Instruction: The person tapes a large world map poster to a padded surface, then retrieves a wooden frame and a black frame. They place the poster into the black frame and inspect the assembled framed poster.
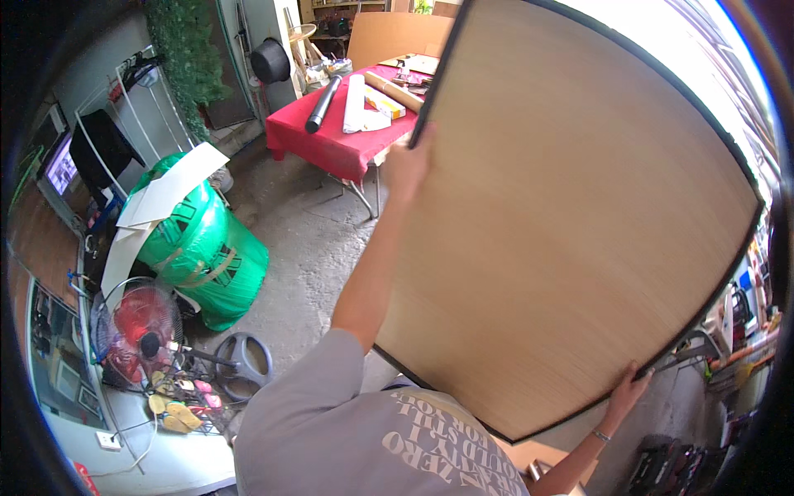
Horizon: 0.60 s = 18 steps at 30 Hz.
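Note:
A large light-brown panel with a thin black frame [571,207] fills the right half of the view, tilted up in front of me. My left hand [411,165] is closed round its upper left edge, with the arm stretched forward. Lower down, my right hand [626,393] grips the bottom right edge; a bracelet circles that wrist. Most fingers of both hands are partly hidden by the frame. The panel's surface looks slightly smeared by motion, and its far face is out of sight.
Beyond the panel stands a table with a red cloth [331,149], bearing a black tube [323,105] and paper rolls. At left are a green wrapped bundle [223,264] with white sheets [174,186] on top, and a red-bladed fan [141,322]. Racked items line the right side.

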### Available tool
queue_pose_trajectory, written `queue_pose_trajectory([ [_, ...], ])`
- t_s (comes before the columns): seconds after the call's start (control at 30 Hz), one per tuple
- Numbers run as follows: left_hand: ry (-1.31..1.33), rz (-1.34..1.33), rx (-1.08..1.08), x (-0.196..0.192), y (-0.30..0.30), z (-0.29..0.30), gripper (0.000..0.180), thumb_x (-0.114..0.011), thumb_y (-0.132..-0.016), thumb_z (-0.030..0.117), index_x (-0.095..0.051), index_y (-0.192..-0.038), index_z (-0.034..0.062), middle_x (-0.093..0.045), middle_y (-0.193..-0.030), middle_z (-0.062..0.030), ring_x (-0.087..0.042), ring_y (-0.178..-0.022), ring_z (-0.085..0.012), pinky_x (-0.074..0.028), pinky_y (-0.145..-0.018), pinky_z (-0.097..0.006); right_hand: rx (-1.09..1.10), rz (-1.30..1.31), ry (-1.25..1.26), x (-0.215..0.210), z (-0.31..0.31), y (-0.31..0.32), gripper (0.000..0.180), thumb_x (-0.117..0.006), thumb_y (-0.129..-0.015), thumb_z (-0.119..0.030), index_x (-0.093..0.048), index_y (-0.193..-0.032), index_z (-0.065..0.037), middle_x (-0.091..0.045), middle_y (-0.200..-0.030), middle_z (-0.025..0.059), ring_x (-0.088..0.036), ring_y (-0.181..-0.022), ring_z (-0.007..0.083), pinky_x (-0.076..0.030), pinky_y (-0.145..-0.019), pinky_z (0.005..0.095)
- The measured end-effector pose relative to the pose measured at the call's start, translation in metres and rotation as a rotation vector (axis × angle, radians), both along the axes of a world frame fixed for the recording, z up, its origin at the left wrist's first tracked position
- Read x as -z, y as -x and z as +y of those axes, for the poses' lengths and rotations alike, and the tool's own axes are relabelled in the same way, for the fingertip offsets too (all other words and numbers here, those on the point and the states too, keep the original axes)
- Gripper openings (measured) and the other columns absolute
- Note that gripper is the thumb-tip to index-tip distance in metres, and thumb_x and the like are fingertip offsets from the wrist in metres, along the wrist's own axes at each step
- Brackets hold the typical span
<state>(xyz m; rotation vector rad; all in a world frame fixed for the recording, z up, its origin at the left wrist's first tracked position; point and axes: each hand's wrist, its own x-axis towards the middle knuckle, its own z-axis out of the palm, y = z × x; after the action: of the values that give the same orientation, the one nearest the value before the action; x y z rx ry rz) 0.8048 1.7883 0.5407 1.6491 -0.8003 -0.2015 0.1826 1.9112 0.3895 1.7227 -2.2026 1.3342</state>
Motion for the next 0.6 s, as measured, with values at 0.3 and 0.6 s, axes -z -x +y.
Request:
queue_pose_trajectory([
  [0.3,-0.094,0.057,0.456,-0.007,0.114,-0.324,0.07,-0.069,-0.084,0.068,-0.063,-0.068,-0.0001,-0.061,-0.063,-0.0088,-0.061,-0.062,-0.0201,-0.046,-0.06,-0.038,0.302,0.051,0.017,-0.071,-0.17,0.095,0.092,-0.053,-0.101,-0.057,-0.027,-0.15,0.016,-0.032,-0.156,0.0326,-0.037,-0.143,0.0393,-0.03,-0.118,0.0419],
  [0.6,-0.093,-0.059,0.722,-0.006,0.278,-0.578,0.086,-0.062,-0.083,0.075,-0.071,-0.092,-0.0104,-0.072,-0.087,-0.0253,-0.073,-0.086,-0.0358,-0.056,-0.078,-0.044,0.437,-0.068,0.082,-0.086,-0.282,0.177,0.083,-0.052,-0.103,-0.053,-0.031,-0.152,0.011,-0.04,-0.154,0.027,-0.043,-0.139,0.0346,-0.034,-0.116,0.0405],
])
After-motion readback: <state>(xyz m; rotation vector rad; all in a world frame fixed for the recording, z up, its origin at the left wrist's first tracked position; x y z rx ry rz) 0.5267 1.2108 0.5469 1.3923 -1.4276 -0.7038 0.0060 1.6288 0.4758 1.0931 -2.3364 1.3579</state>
